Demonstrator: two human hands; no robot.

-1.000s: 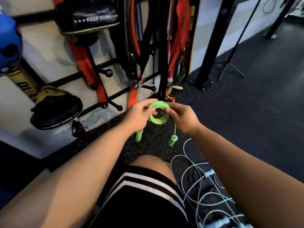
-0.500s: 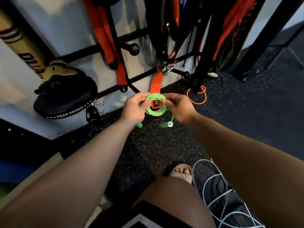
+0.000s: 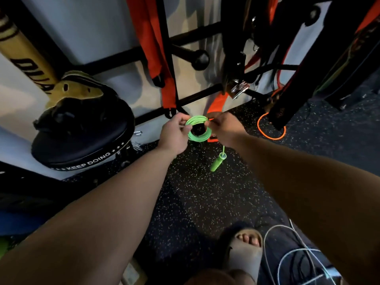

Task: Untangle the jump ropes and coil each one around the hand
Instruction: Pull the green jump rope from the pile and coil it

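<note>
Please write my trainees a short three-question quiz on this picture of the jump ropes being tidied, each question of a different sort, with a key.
1. True or false: the left hand and the right hand both hold the coiled green jump rope.
2. What hangs below the coil? A. a green handle B. a blue ball C. a metal key
3. Which two words are printed on the black pad?
Key: 1 true; 2 A; 3 KEEP DOING.

Two hands: left hand (image 3: 174, 135), right hand (image 3: 225, 128). One green rope (image 3: 197, 138), one handle (image 3: 217, 164), one orange rope (image 3: 271, 137), one pad (image 3: 82, 145), one sandal (image 3: 244, 256).
</note>
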